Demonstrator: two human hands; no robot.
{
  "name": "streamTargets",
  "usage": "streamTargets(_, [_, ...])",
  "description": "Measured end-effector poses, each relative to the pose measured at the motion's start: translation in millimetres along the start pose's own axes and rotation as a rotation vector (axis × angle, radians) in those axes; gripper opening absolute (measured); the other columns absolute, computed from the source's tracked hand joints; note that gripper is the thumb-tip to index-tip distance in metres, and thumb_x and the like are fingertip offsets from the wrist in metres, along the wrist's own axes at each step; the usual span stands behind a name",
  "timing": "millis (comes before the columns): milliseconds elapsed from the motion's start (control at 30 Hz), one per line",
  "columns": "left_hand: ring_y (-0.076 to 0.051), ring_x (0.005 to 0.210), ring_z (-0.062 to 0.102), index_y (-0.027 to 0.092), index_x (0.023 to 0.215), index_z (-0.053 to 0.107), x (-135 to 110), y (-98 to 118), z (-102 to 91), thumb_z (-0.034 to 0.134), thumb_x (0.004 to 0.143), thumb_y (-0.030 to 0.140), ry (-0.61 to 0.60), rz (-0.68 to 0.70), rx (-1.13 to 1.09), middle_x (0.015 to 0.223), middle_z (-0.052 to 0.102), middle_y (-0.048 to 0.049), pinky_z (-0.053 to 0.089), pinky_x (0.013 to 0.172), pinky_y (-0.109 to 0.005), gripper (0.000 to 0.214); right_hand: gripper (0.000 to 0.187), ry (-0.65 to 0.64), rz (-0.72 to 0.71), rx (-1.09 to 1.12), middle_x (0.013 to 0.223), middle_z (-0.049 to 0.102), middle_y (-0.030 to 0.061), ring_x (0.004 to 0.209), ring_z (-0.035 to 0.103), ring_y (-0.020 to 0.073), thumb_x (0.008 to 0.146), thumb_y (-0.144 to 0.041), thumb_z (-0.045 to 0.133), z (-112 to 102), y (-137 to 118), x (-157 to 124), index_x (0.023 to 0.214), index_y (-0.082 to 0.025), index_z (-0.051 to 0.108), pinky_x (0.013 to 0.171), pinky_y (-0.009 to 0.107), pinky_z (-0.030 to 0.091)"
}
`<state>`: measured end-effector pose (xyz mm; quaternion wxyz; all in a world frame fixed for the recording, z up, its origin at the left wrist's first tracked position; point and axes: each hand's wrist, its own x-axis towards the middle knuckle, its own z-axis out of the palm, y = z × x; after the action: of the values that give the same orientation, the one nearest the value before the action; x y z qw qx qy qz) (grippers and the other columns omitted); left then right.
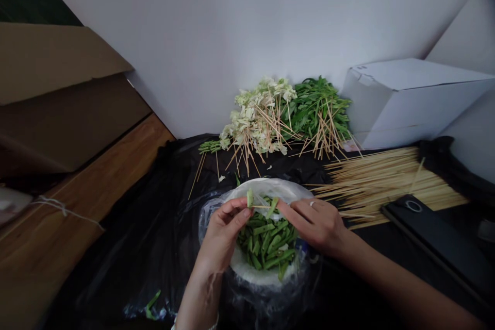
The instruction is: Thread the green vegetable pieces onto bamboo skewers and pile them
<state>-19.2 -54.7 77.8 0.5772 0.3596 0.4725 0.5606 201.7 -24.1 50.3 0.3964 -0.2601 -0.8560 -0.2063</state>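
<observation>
My left hand (224, 229) pinches a pale green bean piece (249, 198) over a white bowl (266, 187) lined with clear plastic. The bowl holds several cut green bean pieces (266, 245). My right hand (315, 223), a ring on one finger, pinches a thin bamboo skewer (262, 207) that carries another green piece (272, 207); the skewer's tip points at the piece in my left hand. Both hands hover just above the bowl, fingers closed.
A black plastic sheet (162, 227) covers the surface. Behind the bowl lie skewered pale vegetables (257, 118) and skewered leafy greens (319, 108). A pile of loose skewers (386, 178) lies right, beside a black flat object (425, 227), a white box (410, 98). Cardboard (58, 93) stands left.
</observation>
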Motion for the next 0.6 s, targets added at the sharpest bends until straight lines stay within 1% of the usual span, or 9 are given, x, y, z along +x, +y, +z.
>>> streamTargets(300, [-0.011, 0.069, 0.060, 0.022, 0.086, 0.079, -1.2, 0.6, -0.6, 0.087, 0.063, 0.027, 0.013, 0.027, 0.005, 0.078, 0.072, 0.0005, 0.047, 0.068, -0.022, 0.024, 0.029, 0.006, 0.012, -0.013, 0.074, 0.065, 0.0022, 0.063, 0.056, 0.0122, 0.091, -0.011, 0.052, 2.3, -0.1, -0.7, 0.120, -0.010, 0.060, 0.058, 0.029, 0.041])
streamTargets(467, [-0.013, 0.075, 0.063, 0.022, 0.083, 0.079, -1.6, -0.2, 1.0, 0.087, 0.063, 0.026, 0.013, 0.036, 0.036, 0.082, 0.074, -0.0006, 0.048, 0.073, -0.023, 0.022, 0.031, -0.006, 0.005, -0.043, 0.071, 0.063, 0.0006, 0.058, 0.052, 0.0117, 0.090, -0.012, 0.056, 3.1, -1.2, -1.5, 0.121, -0.010, 0.060, 0.055, 0.029, 0.039])
streamTargets(600, [-0.014, 0.074, 0.064, 0.022, 0.082, 0.079, -0.5, -1.3, 1.5, 0.089, 0.060, 0.029, 0.018, 0.042, 0.066, 0.081, 0.075, -0.0013, 0.050, 0.074, -0.026, 0.025, 0.031, -0.006, 0.005, -0.046, 0.070, 0.062, 0.0001, 0.056, 0.050, 0.0111, 0.089, -0.013, 0.058, 3.2, -2.7, -1.6, 0.119, -0.010, 0.062, 0.054, 0.029, 0.037])
